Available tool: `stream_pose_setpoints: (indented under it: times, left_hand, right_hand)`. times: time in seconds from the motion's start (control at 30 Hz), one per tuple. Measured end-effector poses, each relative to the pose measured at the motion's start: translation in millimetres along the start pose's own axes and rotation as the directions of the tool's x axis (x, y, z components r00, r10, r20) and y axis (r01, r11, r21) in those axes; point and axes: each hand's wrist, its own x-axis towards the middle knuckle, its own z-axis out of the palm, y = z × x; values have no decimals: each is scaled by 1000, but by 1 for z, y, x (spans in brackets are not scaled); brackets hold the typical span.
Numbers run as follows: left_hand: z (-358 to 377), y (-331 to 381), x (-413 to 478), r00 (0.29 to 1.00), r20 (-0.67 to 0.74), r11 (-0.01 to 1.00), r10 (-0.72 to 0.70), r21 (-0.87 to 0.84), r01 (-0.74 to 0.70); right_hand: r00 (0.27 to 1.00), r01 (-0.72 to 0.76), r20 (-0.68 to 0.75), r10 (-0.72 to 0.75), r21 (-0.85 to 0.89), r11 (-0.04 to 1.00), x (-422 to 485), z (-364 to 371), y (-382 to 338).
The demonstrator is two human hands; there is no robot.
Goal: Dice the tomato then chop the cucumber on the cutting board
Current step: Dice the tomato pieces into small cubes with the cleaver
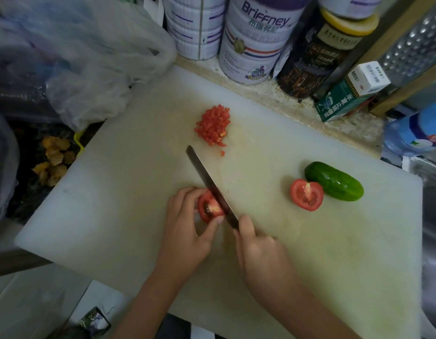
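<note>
L fingers [187, 194] and thumb curl round a tomato piece [208, 208], cut face up, near mid cutting board [114, 192]. L hand [185, 223], forearm runs to bottom edge. R hand [258, 250] grips knife [209, 184] handle, blade angled across the piece. Diced tomato [213, 126] w/ far edge; tomato half [306, 195] touching cucumber [334, 181] at right.

On the cutting board [114, 216], the diced tomato pile [213, 126] lies at the back. A tomato half [306, 195] touches the cucumber [334, 181] at right. Tins [256, 37] stand behind the board.
</note>
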Motion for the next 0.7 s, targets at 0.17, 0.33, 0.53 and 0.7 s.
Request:
stream_pose_setpoints:
  times: [0.17,0.33,0.53,0.7]
  left_hand:
    - [-3,0,1,999,33,1000,17,21,-17]
    - [-4,1,2,998,47,998,50,42,-52]
    - [-6,3,1,989,99,986,110,113,-121]
    - [-8,-2,-1,995,79,992,67,100,-74]
  right_hand:
    - [995,-73,71,70,47,996,-24,-2,10]
    - [999,-8,48,1,146,989,6,-4,4]
    - [1000,20,-3,-20,262,965,6,-1,10]
    - [999,23,27,-34,320,947,-12,-4,20]
